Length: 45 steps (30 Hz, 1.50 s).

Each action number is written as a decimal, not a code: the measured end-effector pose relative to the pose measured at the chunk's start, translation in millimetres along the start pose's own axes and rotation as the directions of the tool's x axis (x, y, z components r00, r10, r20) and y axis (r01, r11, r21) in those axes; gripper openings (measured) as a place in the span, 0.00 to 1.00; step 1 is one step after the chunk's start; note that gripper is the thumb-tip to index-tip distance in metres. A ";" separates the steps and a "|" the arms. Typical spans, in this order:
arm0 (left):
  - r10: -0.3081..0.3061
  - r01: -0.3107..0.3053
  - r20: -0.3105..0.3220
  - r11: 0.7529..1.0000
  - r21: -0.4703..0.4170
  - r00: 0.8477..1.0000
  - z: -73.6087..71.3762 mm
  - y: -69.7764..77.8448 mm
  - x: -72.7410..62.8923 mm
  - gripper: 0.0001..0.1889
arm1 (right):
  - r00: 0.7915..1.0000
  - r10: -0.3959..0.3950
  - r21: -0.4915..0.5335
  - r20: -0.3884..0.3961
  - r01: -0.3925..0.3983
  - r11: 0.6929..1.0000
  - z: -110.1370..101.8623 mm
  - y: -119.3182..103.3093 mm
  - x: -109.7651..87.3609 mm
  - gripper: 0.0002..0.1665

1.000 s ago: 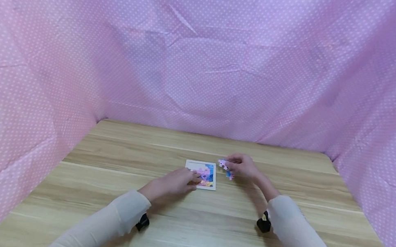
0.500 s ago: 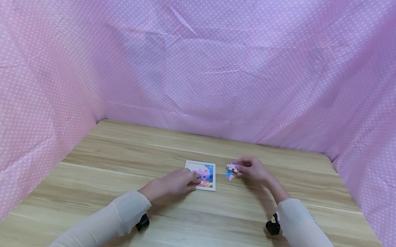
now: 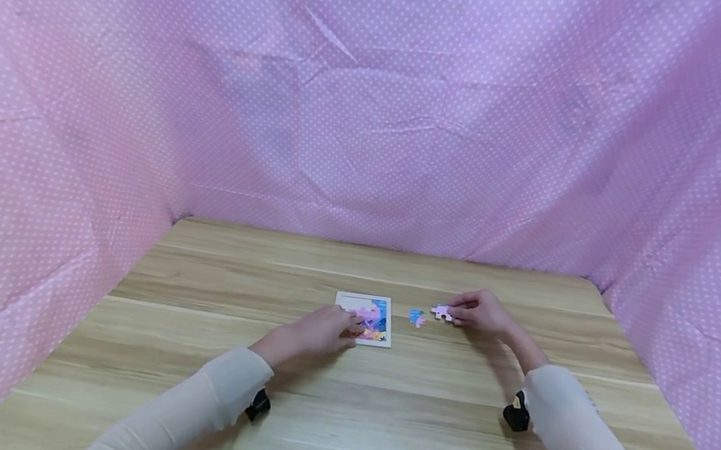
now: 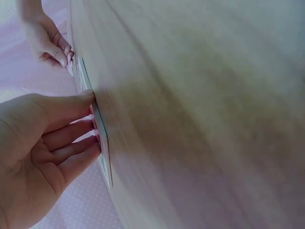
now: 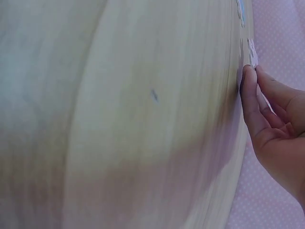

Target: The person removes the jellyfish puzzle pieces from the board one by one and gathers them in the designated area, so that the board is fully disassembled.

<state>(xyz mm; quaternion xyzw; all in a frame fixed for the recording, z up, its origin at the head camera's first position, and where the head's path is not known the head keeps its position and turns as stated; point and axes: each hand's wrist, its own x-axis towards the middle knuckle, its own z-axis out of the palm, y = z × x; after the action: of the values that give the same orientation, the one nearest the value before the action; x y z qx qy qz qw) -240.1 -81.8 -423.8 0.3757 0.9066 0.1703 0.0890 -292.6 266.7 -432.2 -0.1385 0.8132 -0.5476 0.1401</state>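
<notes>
My left hand [image 3: 324,328] rests on the left part of a white-framed jigsaw puzzle [image 3: 376,336], covering some of it. The picture is pink, blue and yellow. In the left wrist view, the thumb lies at the puzzle board's edge [image 4: 103,128] and the other fingers reach over its face. Farther right, my right hand [image 3: 483,313] pinches a pink puzzle piece [image 3: 441,312] between thumb and fingertips, close over the table. A second piece, blue and pink [image 3: 416,318], lies between the board and the held piece.
A wood-grain table [image 3: 337,417] carries everything. Pink polka-dot cloth [image 3: 372,129] hangs behind it and along both sides. Each wrist wears a black device, such as the right wrist camera [image 3: 516,411].
My right hand has moved to the right with the pink puzzle piece, from beside the board past the blue and pink piece, which now shows fully. The left hand stays on the board.
</notes>
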 end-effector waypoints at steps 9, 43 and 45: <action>-0.015 0.015 0.025 1.000 0.004 1.000 -1.2 -1.2 0.0 0.17 | 0.999 0.048 -0.039 0.016 -0.048 0.998 0.6 -0.8 0.4 0.15; 0.026 -0.024 0.025 0.997 -0.073 0.999 -3.3 -5.3 -2.3 0.17 | 0.994 0.068 -0.188 -0.087 -0.083 0.979 -0.7 -11.2 -2.4 0.14; 0.031 -0.029 0.028 0.997 -0.075 0.999 -2.5 -4.7 -3.7 0.17 | 0.992 0.093 -0.129 -0.082 -0.103 0.986 0.6 -13.3 -2.9 0.15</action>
<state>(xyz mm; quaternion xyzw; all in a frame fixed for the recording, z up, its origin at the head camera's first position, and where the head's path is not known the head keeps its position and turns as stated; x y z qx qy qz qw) -241.3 -88.1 -423.0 0.3880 0.8925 0.2001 0.1136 -288.8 262.4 -419.8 -0.0868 0.8583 -0.4896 0.1265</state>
